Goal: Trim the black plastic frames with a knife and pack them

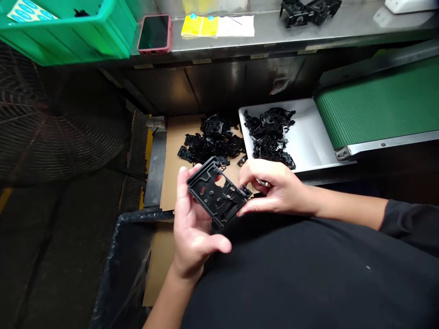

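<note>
Above a flat brown cardboard sheet (181, 146), 2 bare hands hold a black moulded rectangular plastic frame (214, 201).
The left hand (192, 228) cradles it, fingers (181, 176) spread behind; the right hand (274, 189) pinches its right corner between thumb (248, 208) and forefinger (248, 171). Its long axis slants from upper left to lower right.

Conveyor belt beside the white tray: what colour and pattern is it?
The conveyor belt is green with fine ribs, best seen in the head view.
</note>
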`<state>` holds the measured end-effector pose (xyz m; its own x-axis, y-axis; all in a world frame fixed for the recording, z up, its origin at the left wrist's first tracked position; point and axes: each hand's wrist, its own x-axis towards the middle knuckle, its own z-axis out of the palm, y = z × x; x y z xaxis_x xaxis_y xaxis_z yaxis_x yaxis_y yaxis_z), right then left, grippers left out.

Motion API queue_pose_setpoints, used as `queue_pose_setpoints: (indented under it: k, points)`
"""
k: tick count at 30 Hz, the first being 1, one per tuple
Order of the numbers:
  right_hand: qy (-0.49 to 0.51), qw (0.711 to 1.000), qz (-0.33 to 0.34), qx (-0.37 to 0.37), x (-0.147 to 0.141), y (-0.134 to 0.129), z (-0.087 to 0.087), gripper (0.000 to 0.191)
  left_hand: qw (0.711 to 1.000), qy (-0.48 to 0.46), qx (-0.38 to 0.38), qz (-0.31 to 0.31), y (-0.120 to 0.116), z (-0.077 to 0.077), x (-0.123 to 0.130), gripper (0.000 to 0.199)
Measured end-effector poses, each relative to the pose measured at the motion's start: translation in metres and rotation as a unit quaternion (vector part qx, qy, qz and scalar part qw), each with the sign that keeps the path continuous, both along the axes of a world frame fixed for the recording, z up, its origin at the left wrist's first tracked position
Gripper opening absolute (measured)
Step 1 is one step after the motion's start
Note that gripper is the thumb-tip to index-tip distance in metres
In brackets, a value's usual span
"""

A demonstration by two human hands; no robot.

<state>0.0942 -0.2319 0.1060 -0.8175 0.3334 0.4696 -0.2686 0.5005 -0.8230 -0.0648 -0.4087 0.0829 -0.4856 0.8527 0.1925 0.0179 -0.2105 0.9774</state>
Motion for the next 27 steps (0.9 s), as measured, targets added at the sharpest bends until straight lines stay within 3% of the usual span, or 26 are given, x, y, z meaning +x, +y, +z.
queue_pose_setpoints:
  k: [2,5,8,11,14,19,24,27]
  points:
    - [0.016,0.999,0.035,0.009,0.001,0.001,0.002,0.034,0.998,0.066,-0.022,0.007,-0.002,0.001,-0.005,0.132]
    - [0.035,0.995,0.095,-0.008,0.002,0.004,0.006,0.033,0.994,0.104,-0.021,0.006,-0.006,0.002,-0.010,0.131]
    - [0.031,0.991,0.067,-0.109,0.002,0.005,0.008,0.037,0.995,0.100,-0.004,-0.021,-0.009,0.003,-0.009,0.128]
    - [-0.005,0.983,0.057,-0.177,-0.001,0.006,0.008,0.054,0.996,0.085,0.007,-0.034,-0.010,0.004,-0.005,0.124]
    - [-0.035,0.983,0.091,-0.155,-0.002,0.008,0.007,0.058,0.998,0.053,0.009,-0.036,-0.009,0.005,-0.002,0.122]
    - [0.024,0.988,0.044,-0.147,0.006,0.008,0.003,0.058,0.998,0.057,0.007,0.002,-0.003,0.007,-0.003,0.125]
    - [0.076,0.994,0.057,-0.049,0.014,0.008,0.002,0.027,0.999,0.018,-0.015,0.030,0.003,0.012,0.004,0.118]
    - [0.081,0.994,0.038,-0.057,0.015,0.009,0.003,0.022,0.998,-0.025,-0.046,0.040,0.008,0.020,0.011,0.110]
